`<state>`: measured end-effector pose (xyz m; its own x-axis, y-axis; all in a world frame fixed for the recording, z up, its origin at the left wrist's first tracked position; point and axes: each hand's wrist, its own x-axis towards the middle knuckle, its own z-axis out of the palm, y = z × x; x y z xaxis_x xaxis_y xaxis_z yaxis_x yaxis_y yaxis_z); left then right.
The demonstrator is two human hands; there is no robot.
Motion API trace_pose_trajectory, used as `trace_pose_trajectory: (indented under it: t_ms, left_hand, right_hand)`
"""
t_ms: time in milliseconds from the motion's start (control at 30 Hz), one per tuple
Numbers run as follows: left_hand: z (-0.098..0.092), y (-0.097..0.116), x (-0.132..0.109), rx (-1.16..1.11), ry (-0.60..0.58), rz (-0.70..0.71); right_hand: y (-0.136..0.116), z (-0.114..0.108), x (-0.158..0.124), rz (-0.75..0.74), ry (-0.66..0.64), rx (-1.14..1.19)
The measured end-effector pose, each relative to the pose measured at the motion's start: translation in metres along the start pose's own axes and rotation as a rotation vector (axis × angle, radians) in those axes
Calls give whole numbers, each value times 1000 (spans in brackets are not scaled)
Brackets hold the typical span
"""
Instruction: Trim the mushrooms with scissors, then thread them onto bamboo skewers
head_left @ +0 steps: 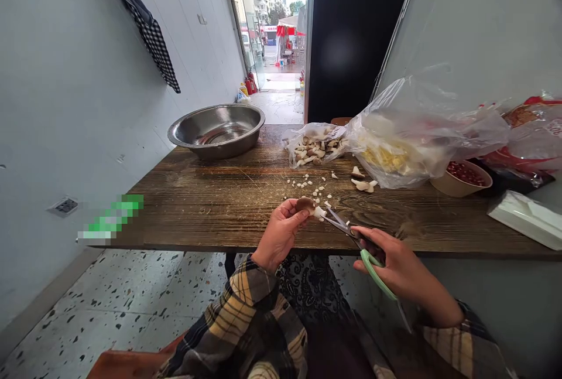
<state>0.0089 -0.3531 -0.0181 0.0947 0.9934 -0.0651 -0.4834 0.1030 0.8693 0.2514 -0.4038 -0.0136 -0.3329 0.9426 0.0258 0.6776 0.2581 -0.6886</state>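
Near the surface's front edge (188,238), the left hand (282,234) is pinching a mushroom (306,205), stem toward scissors (349,230) the right hand (397,262) is gripping.

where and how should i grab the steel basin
Probably the rim of the steel basin, two-handed from its near and right sides: it flares out over the tapering body, leaving finger room underneath, while the left side sits close to the wall.

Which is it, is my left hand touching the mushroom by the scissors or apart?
Touching: the head view shows the left hand pinching the mushroom by its brown cap.
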Motion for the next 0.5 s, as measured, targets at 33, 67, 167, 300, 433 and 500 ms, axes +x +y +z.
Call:
trace_pose_trajectory:
  t_ms: [33,67,167,300,433,500]
  left_hand:
    - [0,0,-1,3,-9,-1]
    - [1,-1,-1,5,-21,-5]
    - [2,-2,-3,4,-54,-11]
    - [2,-3,-5,7,-85,-7]
    - [0,-5,-5,14,-88,-20]
    - [-1,-6,-5,25,-89,-15]
  right_hand:
    - [0,-1,1,-3,-10,1]
    - [0,-2,2,-9,-19,0]
    - [1,-3,5,-42,-47,-2]
    - [1,-2,8,-76,-49,2]
    - [-1,-3,8,-90,-48,7]
    - [-2,-5,8,-82,-60,14]
